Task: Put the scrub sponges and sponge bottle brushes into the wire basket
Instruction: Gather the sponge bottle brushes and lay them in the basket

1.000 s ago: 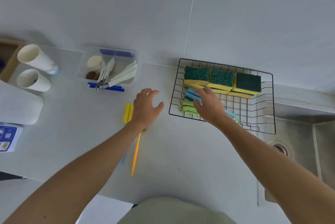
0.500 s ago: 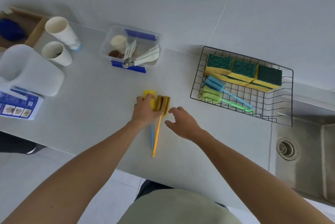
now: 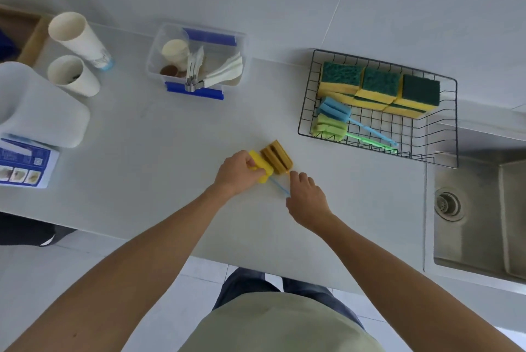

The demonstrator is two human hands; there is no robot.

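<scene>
On the counter (image 3: 170, 152), my left hand (image 3: 234, 172) pinches the yellow brush (image 3: 260, 165); right hand (image 3: 306, 199) closed around both handles.

The person is wearing a pale sage-green top (image 3: 284, 326), plain and without print, its front filling the bottom middle of the view, nearer the camera than the worktop (image 3: 159, 135). No sleeves are showing: both forearms are running bare from the lower corners up to the wrists, so any sleeve is ending out of sight. Below the top's hem, dark blue denim trousers (image 3: 250, 283) are showing past the worktop's near edge, over the pale floor tiles. The left hand (image 3: 232, 173) and the right hand (image 3: 304, 199) are bare, carrying no gloves, rings, watch or bands that can be made out.
</scene>
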